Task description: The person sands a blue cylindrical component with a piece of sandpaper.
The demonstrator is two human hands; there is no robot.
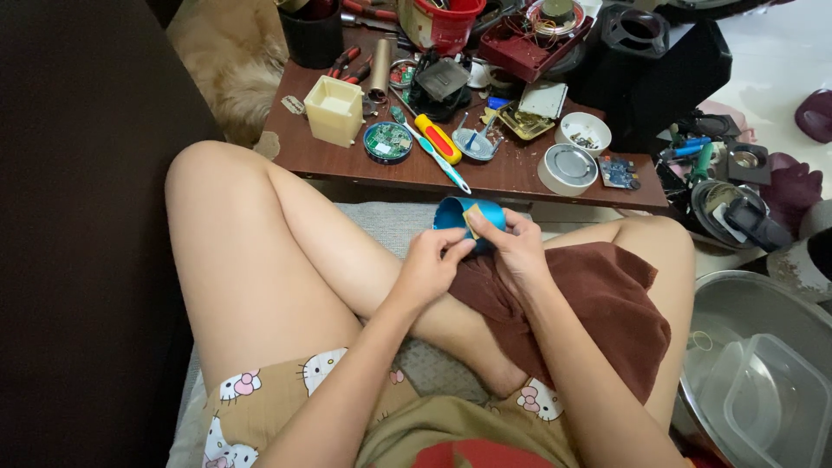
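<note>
Your right hand (518,244) grips the blue metal cylinder shell (469,220) over your lap, just below the wooden tabletop (485,178), while your left hand (431,264) pinches its tan sticker, which could tear if pulled sharply.
</note>
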